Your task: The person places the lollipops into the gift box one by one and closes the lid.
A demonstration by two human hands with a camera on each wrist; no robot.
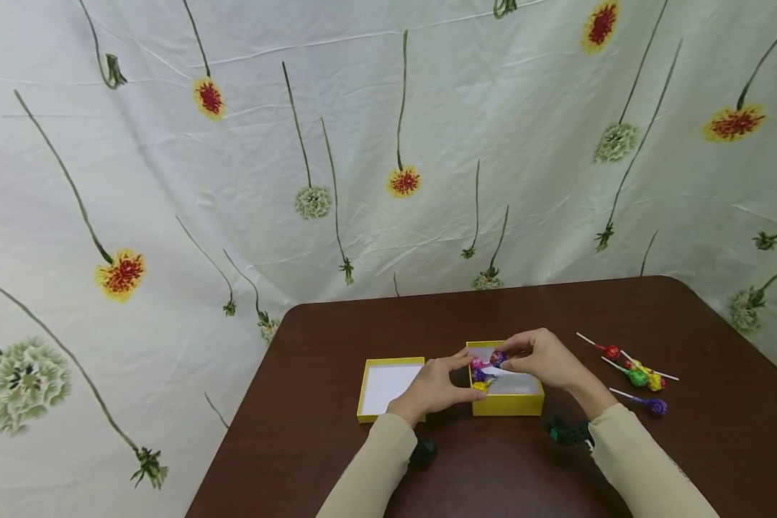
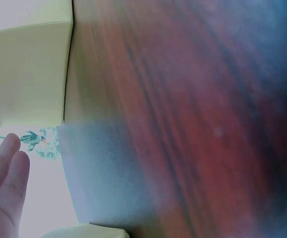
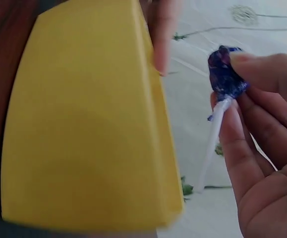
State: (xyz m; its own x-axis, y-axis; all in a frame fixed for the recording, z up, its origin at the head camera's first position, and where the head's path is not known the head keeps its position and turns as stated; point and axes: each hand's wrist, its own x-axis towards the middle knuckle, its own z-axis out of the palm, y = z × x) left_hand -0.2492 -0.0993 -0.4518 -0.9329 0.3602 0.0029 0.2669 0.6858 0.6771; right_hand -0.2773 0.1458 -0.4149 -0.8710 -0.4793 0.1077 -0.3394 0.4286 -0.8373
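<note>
My right hand point(image 1: 542, 358) pinches a lollipop point(image 3: 225, 74) in a dark blue and purple wrapper. Its white stick points down in the right wrist view. That hand is over the yellow box point(image 1: 508, 406), whose inside is white. Several wrapped lollipops point(image 1: 479, 375), among them pink, purple and yellow ones, lie along the box's left side. At that same side, my left hand point(image 1: 432, 387) spreads with its thumb at the front corner and its index finger toward the back. In the left wrist view, the other fingers point(image 2: 12, 173) extend loosely beside the box.
To the left lies a shallow yellow-edged lid point(image 1: 362, 410), white inside, partly behind the left hand. Several more lollipops point(image 1: 637, 377), red, green, yellow and purple, are scattered right of the box. A floral cloth point(image 1: 362, 144) hangs behind the brown table point(image 1: 324, 475).
</note>
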